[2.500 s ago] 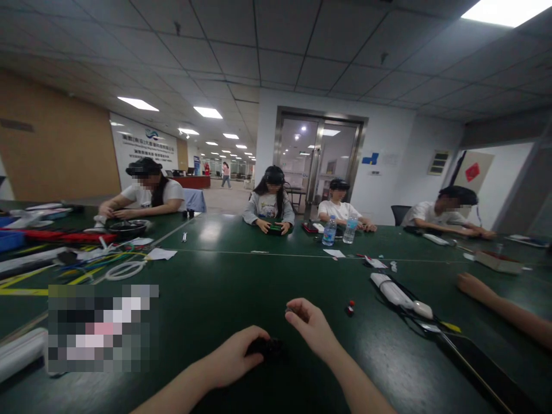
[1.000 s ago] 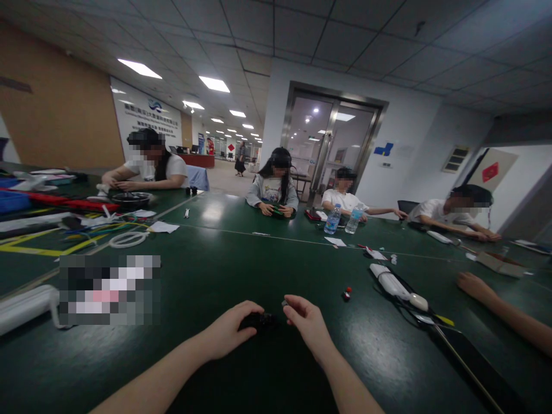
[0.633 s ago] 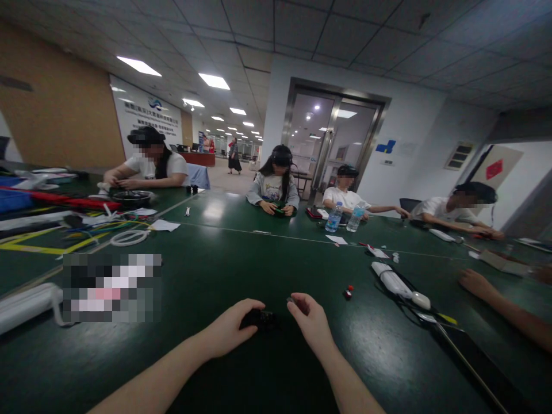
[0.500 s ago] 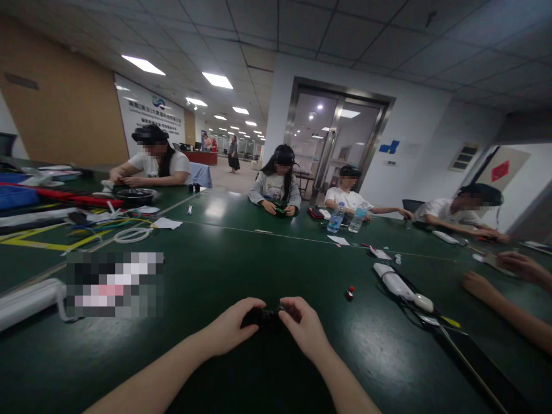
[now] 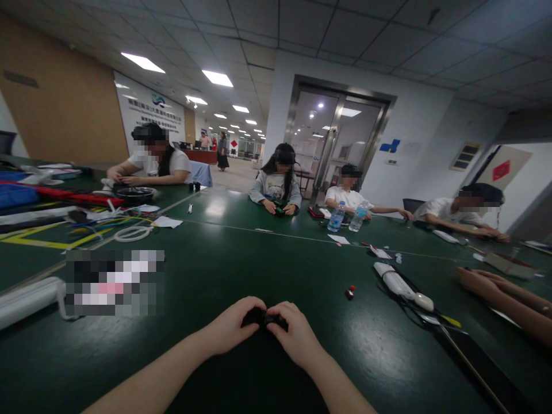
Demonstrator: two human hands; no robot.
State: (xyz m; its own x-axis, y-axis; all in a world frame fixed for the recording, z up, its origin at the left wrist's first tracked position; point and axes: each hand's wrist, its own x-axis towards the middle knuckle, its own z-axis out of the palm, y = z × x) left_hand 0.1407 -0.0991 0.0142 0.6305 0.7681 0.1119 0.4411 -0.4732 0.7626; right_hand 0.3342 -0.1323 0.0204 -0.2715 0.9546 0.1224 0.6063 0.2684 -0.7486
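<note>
Just above the green table, my two hands meet around a small dark object, black and blocky, its kind too dark to make out. My left hand grips its left end between thumb and fingers. From the other side, the thumb and bent fingers of my right hand close on its right end. Much of the object is hidden behind the fingers. To the right of my right hand lies a small red and black piece.
A white power strip and a pale computer mouse lie to the right, with a co-worker's hands beyond. Two water bottles stand farther back. At left are a white cable coil and a long white item.
My right hand has moved slightly left, its thumb and fingers now closer to my left hand on the dark object. At right, the co-worker's hands have come together.
</note>
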